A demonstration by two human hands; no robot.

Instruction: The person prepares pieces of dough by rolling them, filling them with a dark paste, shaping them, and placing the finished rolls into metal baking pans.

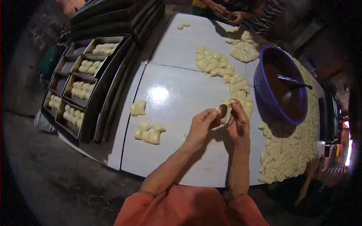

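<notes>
Above the white table, my left hand and my right hand pinch a flattened piece of pale dough between their fingertips. A dab of brown filling lies on the dough; part of it is covered by my fingers. To the left of my hands rest a small cluster of filled-looking dough pieces and another dough lump. Beyond them, a curving row of cut dough pieces runs toward my right hand.
On the right stands a purple basin of brown filling, a metal utensil across it. Many dough pieces lie around it. Compartmented metal pans with dough balls sit on the left. Another person's hands work at the far edge.
</notes>
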